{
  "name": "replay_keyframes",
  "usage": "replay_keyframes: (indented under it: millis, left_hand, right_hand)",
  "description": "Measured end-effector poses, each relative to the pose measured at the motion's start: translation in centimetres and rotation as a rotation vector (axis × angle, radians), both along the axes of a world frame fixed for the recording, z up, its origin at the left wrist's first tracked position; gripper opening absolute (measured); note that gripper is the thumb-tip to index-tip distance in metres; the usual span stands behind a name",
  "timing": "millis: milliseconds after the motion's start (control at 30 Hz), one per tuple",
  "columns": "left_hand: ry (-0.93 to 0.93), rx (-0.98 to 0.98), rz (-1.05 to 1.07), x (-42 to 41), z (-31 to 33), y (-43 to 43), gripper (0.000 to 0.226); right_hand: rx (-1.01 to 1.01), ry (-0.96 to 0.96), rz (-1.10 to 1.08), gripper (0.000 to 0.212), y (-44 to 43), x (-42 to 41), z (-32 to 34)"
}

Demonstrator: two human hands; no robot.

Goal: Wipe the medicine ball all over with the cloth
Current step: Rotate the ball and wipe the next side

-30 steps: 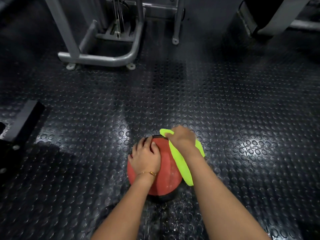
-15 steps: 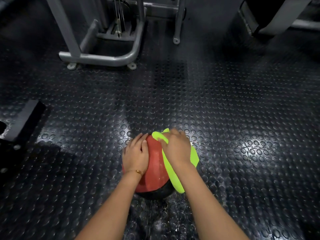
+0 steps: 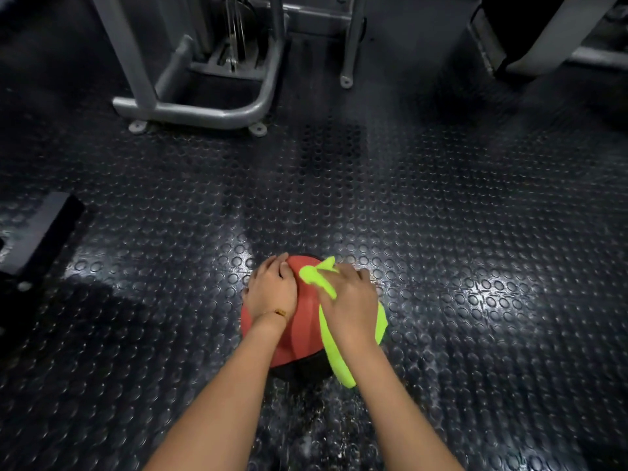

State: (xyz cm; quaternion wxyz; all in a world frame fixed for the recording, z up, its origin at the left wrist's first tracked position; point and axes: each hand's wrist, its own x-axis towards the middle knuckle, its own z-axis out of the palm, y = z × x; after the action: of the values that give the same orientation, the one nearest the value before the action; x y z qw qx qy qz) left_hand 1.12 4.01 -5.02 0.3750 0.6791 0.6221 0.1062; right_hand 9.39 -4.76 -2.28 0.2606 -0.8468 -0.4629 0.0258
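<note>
A red medicine ball (image 3: 304, 326) with a black lower part rests on the studded rubber floor, low in the middle of the view. My left hand (image 3: 272, 289) lies flat on the ball's upper left side, fingers curled over the top. My right hand (image 3: 350, 300) presses a bright yellow-green cloth (image 3: 334, 358) onto the ball's upper right side. The cloth bunches up at my fingertips and hangs down the ball's right flank. The ball's far side and underside are hidden.
A grey metal gym machine frame (image 3: 210, 110) stands on the floor at the back left, with a thin upright post (image 3: 350, 56) beside it. A dark flat block (image 3: 37, 232) lies at the left edge. Another machine's base (image 3: 543, 45) is at the back right.
My right hand has slid the cloth leftward over the top of the ball. My left hand has shifted from the ball's top front to its left side.
</note>
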Motion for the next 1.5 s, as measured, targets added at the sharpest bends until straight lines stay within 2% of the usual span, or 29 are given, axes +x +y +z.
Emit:
replay_keyframes:
  millis: [167, 333, 433, 533, 600, 700, 800, 933, 967, 1100, 1133, 1200, 1267, 1333, 1400, 1500]
  left_hand:
    - [0.015, -0.010, 0.023, 0.7, 0.2, 0.8, 0.041]
    - [0.026, -0.011, 0.033, 0.7, 0.4, 0.0, 0.041]
    - [0.025, 0.002, 0.055, 0.6, 0.3, -0.1, 0.042]
    - [-0.009, -0.025, 0.081, 0.5, 0.0, 1.0, 0.041]
    - [0.002, -0.020, 0.075, 0.2, -0.2, 1.0, 0.041]
    - [-0.008, 0.034, 0.050, -0.4, -0.5, 0.2, 0.042]
    - [-0.014, 0.028, 0.062, -0.6, -0.5, 0.0, 0.043]
    - [-0.004, -0.002, 0.087, -0.4, -0.2, 0.2, 0.044]
    - [0.006, -0.006, 0.097, -0.2, -0.1, 0.3, 0.044]
    - [-0.004, -0.010, 0.092, -0.2, -0.4, 1.0, 0.042]
    - [-0.019, -0.002, 0.082, -0.4, -0.7, 0.8, 0.042]
    - [-0.026, 0.022, 0.077, -0.6, -1.0, 0.4, 0.043]
    - [-0.017, 0.038, 0.092, -0.6, -0.9, -0.1, 0.043]
    - [-0.007, 0.036, 0.111, -0.4, -0.6, -0.4, 0.043]
    - [0.003, 0.040, 0.115, -0.2, -0.5, -0.3, 0.043]
    - [-0.005, 0.046, 0.101, -0.3, -0.9, 0.2, 0.043]
  right_hand:
    - [0.134, -0.028, 0.076, 0.036, -6.7, -3.2, -2.2]
    - [0.000, 0.024, 0.011, 0.024, 0.2, 0.7, -0.1]
    - [-0.063, 0.056, 0.045, 0.027, 2.6, 1.7, 0.2]
    - [-0.011, -0.021, 0.134, 0.029, -1.4, -0.7, -0.2]
    - [0.026, -0.032, 0.183, 0.039, -5.1, -2.6, -1.1]
    - [0.079, -0.012, 0.124, 0.036, -6.4, -3.3, -1.9]
    - [0.054, -0.029, 0.080, 0.029, -3.1, -1.4, -1.1]
    - [-0.028, 0.124, -0.123, 0.031, 0.8, 1.1, -0.5]
    - [-0.012, 0.067, -0.127, 0.028, 0.3, 0.6, -0.8]
    - [0.121, -0.083, 0.144, 0.037, -5.0, -3.2, -2.8]
    - [0.129, -0.054, 0.149, 0.037, -5.4, -3.1, -3.1]
    - [0.144, 0.089, -0.067, 0.033, -4.5, -1.8, -3.3]
    - [0.131, 0.368, -0.367, 0.027, -3.2, 0.4, -4.0]
    - [0.165, 0.623, -0.557, 0.021, -2.7, 2.3, -4.6]
    - [0.150, 0.604, -0.556, 0.017, -2.9, 2.0, -4.2]
    - [0.204, 0.367, -0.300, 0.034, -4.2, -2.2, -2.8]
